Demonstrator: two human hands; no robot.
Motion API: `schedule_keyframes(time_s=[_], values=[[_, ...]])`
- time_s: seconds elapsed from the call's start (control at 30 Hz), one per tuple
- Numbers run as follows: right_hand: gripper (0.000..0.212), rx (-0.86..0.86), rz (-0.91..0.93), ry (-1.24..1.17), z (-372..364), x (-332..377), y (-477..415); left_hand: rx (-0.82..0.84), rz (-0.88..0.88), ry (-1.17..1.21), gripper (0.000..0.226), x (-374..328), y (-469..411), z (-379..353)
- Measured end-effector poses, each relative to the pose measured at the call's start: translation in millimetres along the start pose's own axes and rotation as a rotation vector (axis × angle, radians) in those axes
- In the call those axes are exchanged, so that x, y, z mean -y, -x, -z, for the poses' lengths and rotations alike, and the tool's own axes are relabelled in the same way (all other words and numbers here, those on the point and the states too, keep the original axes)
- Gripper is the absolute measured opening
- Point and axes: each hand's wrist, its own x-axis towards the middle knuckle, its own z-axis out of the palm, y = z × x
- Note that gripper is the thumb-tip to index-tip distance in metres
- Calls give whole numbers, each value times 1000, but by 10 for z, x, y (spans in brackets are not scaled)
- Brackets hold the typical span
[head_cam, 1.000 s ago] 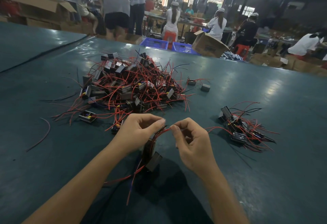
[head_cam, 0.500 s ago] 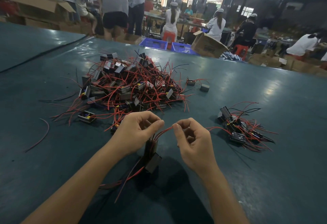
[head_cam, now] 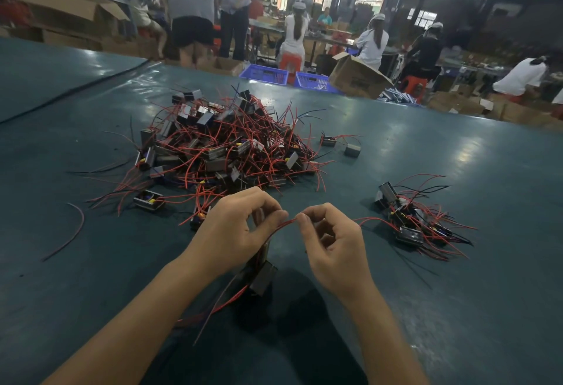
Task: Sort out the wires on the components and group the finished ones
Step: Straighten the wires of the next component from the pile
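Note:
A dark boxy component (head_cam: 262, 275) hangs just above the green table, below and between my hands. Its red wires (head_cam: 281, 226) rise to my fingertips. My left hand (head_cam: 234, 229) pinches the wires with thumb and fingers, and my right hand (head_cam: 332, 238) pinches the same wires from the other side. More red and dark wires (head_cam: 219, 305) trail down to the left. A large tangled pile of components (head_cam: 222, 147) lies beyond my hands. A smaller group of components (head_cam: 414, 220) lies at the right.
Two stray components (head_cam: 341, 144) sit right of the big pile, and a loose red wire (head_cam: 71, 232) lies at the left. The green table (head_cam: 487, 293) stretches wide. Blue crates (head_cam: 289, 78), cardboard boxes and several people are beyond its far edge.
My two hands have drawn closer together on the red wires. The trailing wires below the component have shifted slightly.

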Motion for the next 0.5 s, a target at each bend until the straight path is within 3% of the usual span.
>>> schedule_keyframes(time_s=[0.4,0.5], values=[[10,15,20,28,8,-17,-6,-76,-2,-7,15,29,-11,-6],[9,14,28,27,10,-17,-7,-1,-18,6,27,-15,8,2]])
